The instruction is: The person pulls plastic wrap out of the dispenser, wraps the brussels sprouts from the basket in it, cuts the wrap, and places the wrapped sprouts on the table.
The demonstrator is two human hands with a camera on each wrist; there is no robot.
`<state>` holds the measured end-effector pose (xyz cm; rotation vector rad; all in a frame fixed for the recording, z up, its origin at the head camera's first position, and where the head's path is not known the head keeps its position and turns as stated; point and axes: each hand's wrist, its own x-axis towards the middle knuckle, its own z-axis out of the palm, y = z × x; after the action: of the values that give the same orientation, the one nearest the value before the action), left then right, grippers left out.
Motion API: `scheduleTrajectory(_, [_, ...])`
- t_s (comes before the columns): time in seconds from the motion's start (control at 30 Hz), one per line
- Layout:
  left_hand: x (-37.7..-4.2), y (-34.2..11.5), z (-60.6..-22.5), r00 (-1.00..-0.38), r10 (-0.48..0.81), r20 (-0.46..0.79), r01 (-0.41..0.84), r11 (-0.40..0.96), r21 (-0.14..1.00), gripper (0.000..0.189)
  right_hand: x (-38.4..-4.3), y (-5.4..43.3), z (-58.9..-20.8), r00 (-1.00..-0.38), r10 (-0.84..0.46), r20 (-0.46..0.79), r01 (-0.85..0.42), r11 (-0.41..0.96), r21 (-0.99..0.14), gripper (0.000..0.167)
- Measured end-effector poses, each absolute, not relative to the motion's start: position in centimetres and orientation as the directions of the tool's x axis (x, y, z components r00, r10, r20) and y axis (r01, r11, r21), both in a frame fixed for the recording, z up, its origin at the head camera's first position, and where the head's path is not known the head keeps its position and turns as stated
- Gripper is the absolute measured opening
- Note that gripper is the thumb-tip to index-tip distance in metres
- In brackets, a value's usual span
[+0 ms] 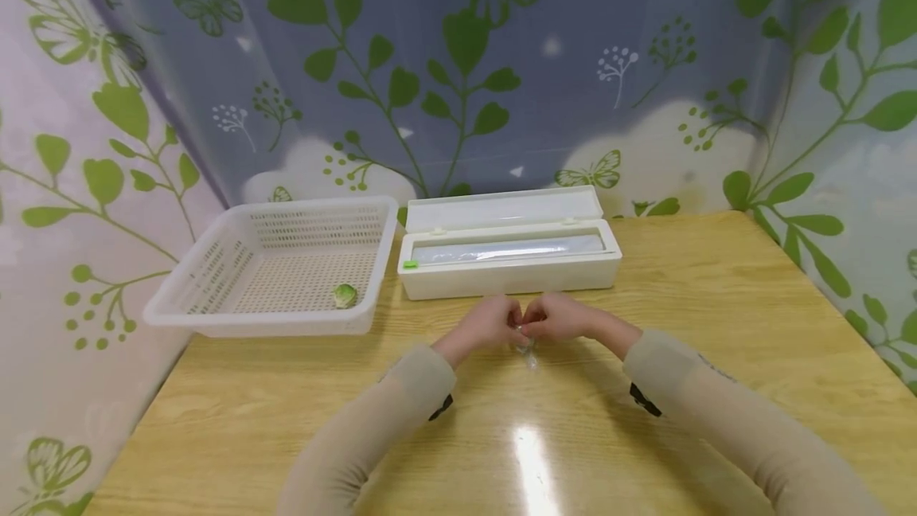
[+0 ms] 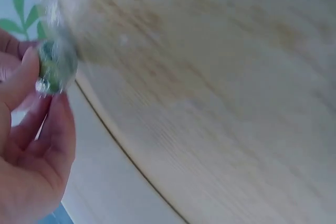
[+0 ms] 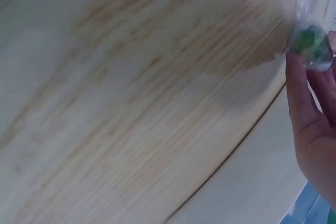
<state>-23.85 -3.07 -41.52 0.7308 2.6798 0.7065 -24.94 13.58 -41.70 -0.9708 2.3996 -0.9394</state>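
Likely light but slippery, the film-wrapped bundle [image 1: 526, 352], lower centre, suits the left hand [image 1: 493, 320] and right hand [image 1: 562, 317] pinching its sides.

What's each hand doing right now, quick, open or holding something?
Left hand: closed, pinching the green ball in clear wrap.
Right hand: closed too, pinching the same wrapped ball.

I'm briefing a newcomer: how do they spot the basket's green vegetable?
On the wooden table, the white perforated basket stands left of the long box. Inside, near its front right corner, sits one small green vegetable. Unlike the film-wrapped green piece being held, it shows no film.
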Motion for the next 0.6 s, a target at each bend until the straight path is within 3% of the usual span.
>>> scheduleTrajectory(0.17, [-23.6,-2.1,-41.7,-0.837,0.540,-0.093,0.440,0.764,0.472,0.026,-25.2,14.1,-42.0,-0.702,-0.710,-0.045,-0.498,0.536,-0.682,0.009])
scheduleTrajectory(0.37, [-24.4,-2.6,-41.8,-0.815,0.573,-0.086,0.401,0.666,0.629,0.015,-25.1,14.5,-42.2,-0.700,-0.714,-0.037,-0.511,0.536,-0.672,0.003])
scheduleTrajectory(0.6, [-24.7,-2.7,-41.6,-0.818,0.536,-0.210,0.329,0.735,0.593,0.024,-24.7,14.8,-42.5,-0.690,-0.724,0.017,-0.567,0.526,-0.635,0.008])
